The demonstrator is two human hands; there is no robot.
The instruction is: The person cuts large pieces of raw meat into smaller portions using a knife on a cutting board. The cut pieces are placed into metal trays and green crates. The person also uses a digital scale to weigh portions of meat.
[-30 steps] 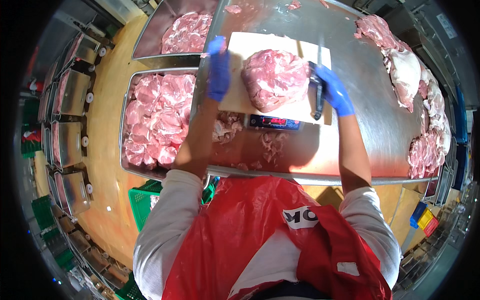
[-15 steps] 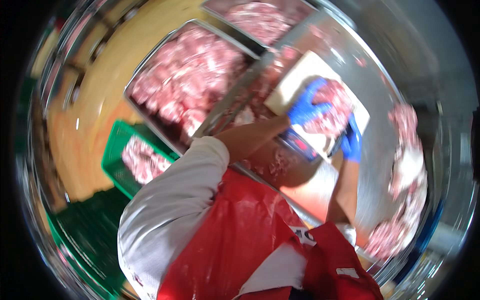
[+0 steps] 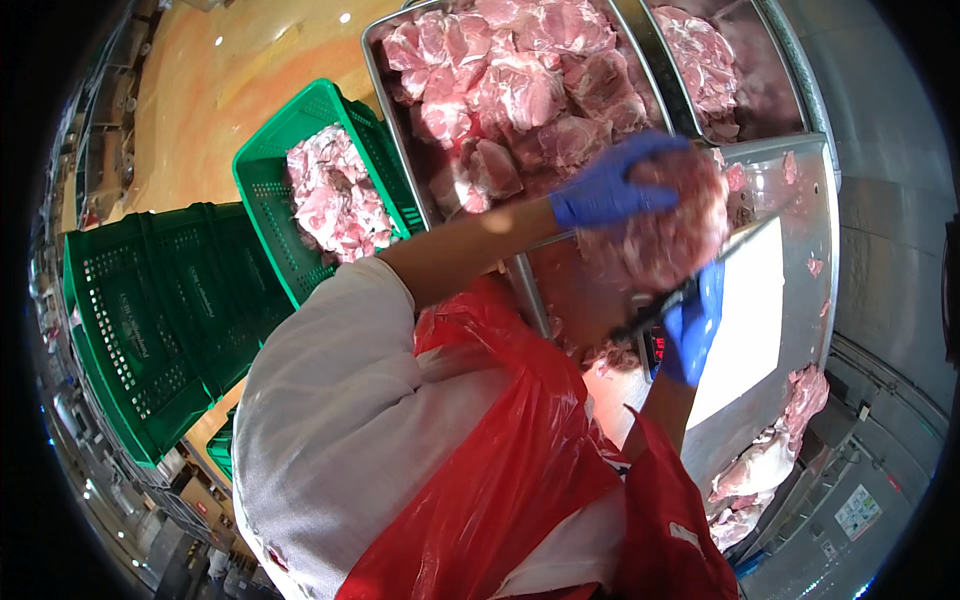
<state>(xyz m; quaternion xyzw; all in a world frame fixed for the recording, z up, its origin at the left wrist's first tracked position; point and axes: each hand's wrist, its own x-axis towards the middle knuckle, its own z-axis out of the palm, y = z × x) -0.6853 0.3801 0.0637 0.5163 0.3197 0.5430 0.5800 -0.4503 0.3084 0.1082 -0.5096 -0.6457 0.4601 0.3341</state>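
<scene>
Above the left edge of the white cutting board [image 3: 745, 310], my left hand [image 3: 615, 182], in a blue glove, grips a big piece of raw meat [image 3: 668, 235] from its far side. My right hand [image 3: 697, 325], gloved in blue too, is closed around the black handle of a knife [image 3: 655, 312]. The knife's blade points away to the upper right, along the near right side of the meat. Slight blur covers the held meat and the left fingers. A small device with a lit red display [image 3: 656, 350] is partly hidden behind my right hand.
A metal bin [image 3: 395, 130] full of meat pieces stands at the far left of the steel table [image 3: 815, 255], with another metal bin [image 3: 770, 75] beyond. Further left are a green crate [image 3: 262, 170] holding meat and stacked green crates [image 3: 160, 310]. A long meat piece [image 3: 755, 465] lies near right.
The meat has come off the cutting board and moved left toward the large metal bin in my left hand. My right hand still holds the knife. The whole view has turned.
</scene>
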